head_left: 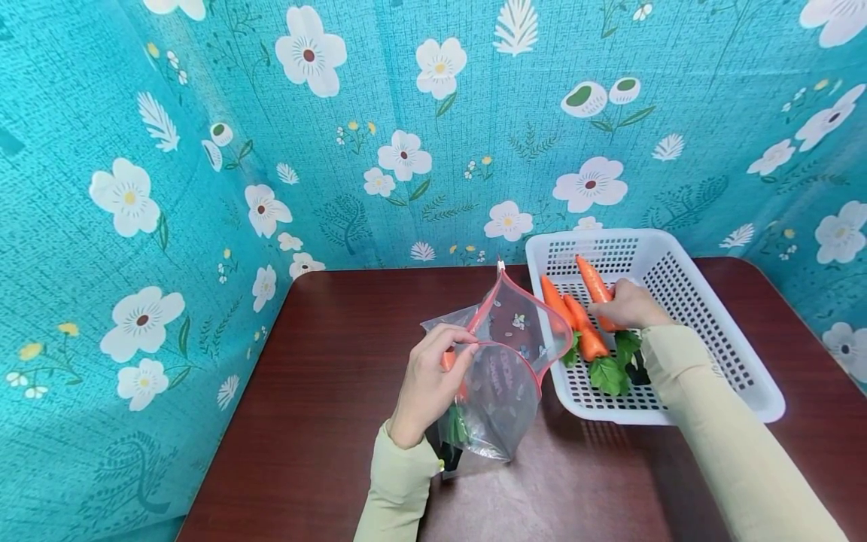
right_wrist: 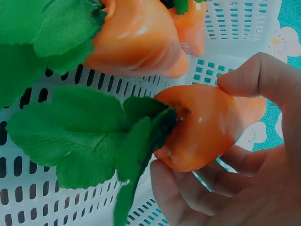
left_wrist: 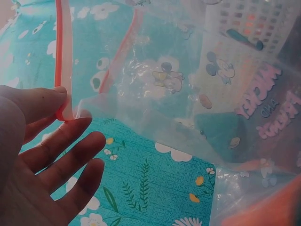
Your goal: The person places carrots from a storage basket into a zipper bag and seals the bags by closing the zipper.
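My left hand pinches the red-edged rim of a clear zip bag between thumb and forefinger; the other fingers are spread in the left wrist view. The bag's mouth gapes toward the basket, and something orange with green leaves shows through its left side. Over in the white basket, my right hand grips a carrot with leafy green tops, thumb on one side and fingers curled beneath. Two other carrots lie to its left in the basket, their leaves toward me.
The basket stands on a dark red-brown table, at the right near the back edge. Behind and to the left hangs a teal flowered cloth. The bag's right corner overlaps the basket's left rim in the head view.
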Demonstrator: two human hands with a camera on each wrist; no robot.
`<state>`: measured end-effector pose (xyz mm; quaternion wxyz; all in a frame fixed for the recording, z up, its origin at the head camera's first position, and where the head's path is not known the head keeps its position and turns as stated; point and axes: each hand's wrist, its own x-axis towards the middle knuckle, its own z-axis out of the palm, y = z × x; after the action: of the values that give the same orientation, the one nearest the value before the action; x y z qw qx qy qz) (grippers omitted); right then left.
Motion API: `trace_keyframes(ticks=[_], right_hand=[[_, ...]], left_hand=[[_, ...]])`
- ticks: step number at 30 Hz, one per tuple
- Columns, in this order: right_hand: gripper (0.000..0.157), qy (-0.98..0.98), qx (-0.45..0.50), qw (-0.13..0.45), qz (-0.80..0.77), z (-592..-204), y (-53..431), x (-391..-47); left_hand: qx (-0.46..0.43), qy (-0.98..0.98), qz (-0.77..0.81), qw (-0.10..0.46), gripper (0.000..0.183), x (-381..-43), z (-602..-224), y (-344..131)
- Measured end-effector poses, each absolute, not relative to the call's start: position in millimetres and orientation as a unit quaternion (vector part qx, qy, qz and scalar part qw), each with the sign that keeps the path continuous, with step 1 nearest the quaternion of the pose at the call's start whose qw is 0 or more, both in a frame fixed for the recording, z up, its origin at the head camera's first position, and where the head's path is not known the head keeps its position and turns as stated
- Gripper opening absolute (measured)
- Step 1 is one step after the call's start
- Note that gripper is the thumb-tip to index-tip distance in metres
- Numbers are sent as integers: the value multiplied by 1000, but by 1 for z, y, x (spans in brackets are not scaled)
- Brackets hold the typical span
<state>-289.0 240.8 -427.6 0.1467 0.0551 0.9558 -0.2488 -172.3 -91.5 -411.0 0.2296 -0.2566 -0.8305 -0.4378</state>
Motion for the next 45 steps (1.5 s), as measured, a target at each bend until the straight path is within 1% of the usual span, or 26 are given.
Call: trace_keyframes(ticks=[9,18,35,45], right_hand=[[54,952,47,130,-274,-419,237,-287],[53,953,21,101,-283,-409,232,-284],[55,952,11,94,-290,-388,224,-278],[51,952,15,80,-294,-379,221,-273]], left_hand=[[-258,-825,-445,236,14,-173,-411,-91],[-254,-820,-454,238,16,-173,-411,-90],[-259,-818,-455,239,12,-172,-410,-89],[-252,-820,-455,240,14,-172,-410,-88]])
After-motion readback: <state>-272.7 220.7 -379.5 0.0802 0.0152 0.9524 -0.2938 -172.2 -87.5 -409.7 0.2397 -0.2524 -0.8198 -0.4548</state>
